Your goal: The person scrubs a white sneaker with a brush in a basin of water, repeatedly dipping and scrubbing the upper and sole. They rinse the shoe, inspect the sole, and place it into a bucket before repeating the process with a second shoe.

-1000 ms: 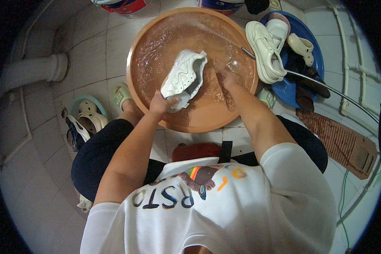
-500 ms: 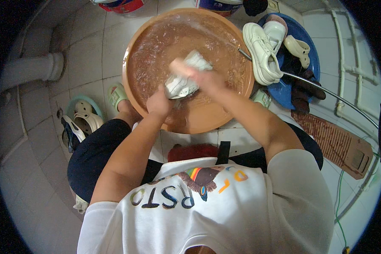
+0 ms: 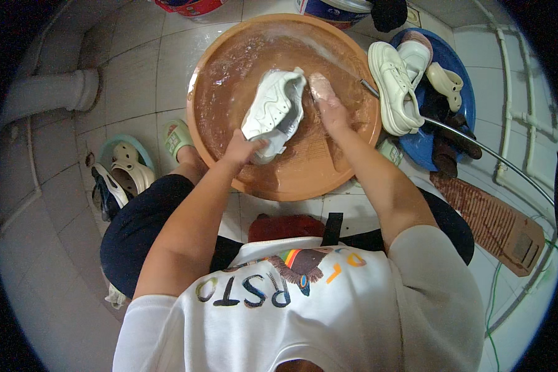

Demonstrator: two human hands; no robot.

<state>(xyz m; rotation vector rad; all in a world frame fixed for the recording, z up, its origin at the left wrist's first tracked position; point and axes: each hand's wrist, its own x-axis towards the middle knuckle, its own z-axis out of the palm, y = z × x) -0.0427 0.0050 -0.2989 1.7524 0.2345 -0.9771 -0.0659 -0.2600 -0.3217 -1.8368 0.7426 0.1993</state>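
A white lace-up shoe (image 3: 274,102) is tilted in a large orange-brown basin (image 3: 201,146) of water. My left hand (image 3: 245,147) grips the shoe's near end, thumb over its edge. Just right of the shoe, my right hand (image 3: 333,115) is closed round a pale, pinkish oblong thing (image 3: 320,87); its kind is unclear. That hand is apart from the shoe. A thin metal pipe (image 3: 371,88) at the basin's right rim sprays water toward the far left.
On the right, a blue tub (image 3: 468,68) holds white shoes (image 3: 394,90), a cream clog (image 3: 445,85) and dark items. A brown washboard (image 3: 490,220) lies nearer. Cream clogs (image 3: 130,170) sit in a pale green bowl at left. Buckets (image 3: 338,9) stand behind the basin.
My right hand has moved right, off the shoe, with the pale oblong thing. The shoe has turned and now shows its side and opening; my left hand still holds it.
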